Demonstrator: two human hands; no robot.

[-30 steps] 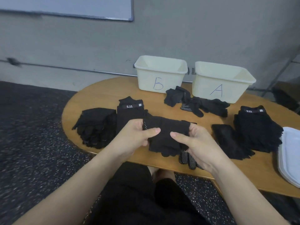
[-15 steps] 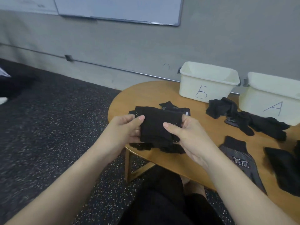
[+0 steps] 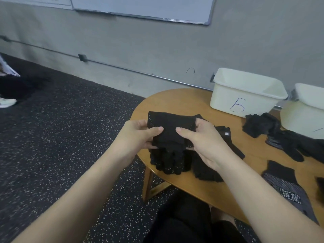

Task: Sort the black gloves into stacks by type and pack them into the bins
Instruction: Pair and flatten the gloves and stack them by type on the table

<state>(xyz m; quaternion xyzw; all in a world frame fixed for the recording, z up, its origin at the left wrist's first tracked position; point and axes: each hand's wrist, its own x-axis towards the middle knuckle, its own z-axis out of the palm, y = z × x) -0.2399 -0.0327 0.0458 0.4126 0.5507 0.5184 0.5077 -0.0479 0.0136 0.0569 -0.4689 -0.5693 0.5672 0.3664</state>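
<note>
A folded black dotted glove (image 3: 169, 127) is held between both hands above the left end of the wooden table (image 3: 184, 100). My left hand (image 3: 138, 135) grips its left side, thumb on top. My right hand (image 3: 203, 139) grips its right side the same way. Right under the hands lies a stack of dotted black gloves (image 3: 168, 163), with another black stack (image 3: 226, 142) beside it, partly hidden by my right hand. White bin B (image 3: 245, 92) stands at the back. A second white bin (image 3: 305, 113), cut off by the frame, stands to its right.
A loose heap of black gloves (image 3: 284, 134) lies in front of the bins. A grey patterned glove (image 3: 287, 188) lies at the right near the table's front edge. Speckled dark floor spreads to the left, with a shoe (image 3: 7, 102) far left. My dark-clothed lap (image 3: 189, 223) is below the table edge.
Both hands carried the folded glove leftwards over the left stack of dotted gloves. My view swung left, so bin A and the right-hand stacks slid out of frame.
</note>
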